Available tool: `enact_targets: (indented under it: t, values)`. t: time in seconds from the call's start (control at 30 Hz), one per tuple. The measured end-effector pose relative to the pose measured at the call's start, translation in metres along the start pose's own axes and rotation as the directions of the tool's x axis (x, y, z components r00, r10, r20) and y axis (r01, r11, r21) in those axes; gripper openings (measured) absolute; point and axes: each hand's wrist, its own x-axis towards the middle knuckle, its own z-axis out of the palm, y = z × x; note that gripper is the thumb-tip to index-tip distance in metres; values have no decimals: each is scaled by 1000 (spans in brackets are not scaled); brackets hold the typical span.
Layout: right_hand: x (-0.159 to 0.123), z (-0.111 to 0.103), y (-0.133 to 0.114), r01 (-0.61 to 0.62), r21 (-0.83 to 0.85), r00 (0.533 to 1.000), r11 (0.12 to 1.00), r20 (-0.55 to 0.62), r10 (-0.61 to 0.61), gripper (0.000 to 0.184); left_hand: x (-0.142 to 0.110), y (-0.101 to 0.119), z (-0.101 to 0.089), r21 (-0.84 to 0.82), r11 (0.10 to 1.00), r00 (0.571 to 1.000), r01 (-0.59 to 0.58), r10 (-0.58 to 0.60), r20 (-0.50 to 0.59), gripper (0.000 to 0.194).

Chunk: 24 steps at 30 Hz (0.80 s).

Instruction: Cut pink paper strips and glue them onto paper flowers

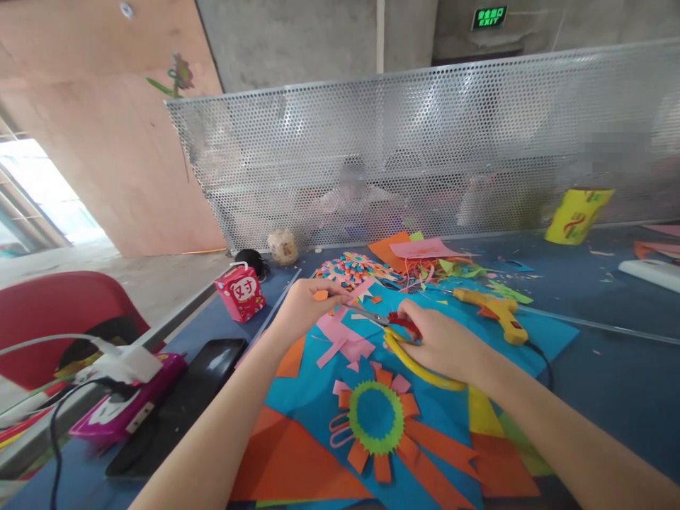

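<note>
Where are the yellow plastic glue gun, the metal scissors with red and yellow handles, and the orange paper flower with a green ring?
Glue gun (503, 309): head view, on its body.
Scissors (392, 336): head view, on the yellow handle.
Paper flower (378, 443): head view, on its green ring.

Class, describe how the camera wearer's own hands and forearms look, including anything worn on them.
The left hand and right hand are gloveless. No sleeve, watch or bracelet shows on the left forearm or right forearm.
</note>
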Motion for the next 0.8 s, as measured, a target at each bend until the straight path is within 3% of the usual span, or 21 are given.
enact_targets:
  t: [0.8]
  values:
    - [0, -1, -3, 4, -48, 1000, 999, -1, -4, 24, -2, -2, -5, 63, 998, 996, -3, -2, 90, 11]
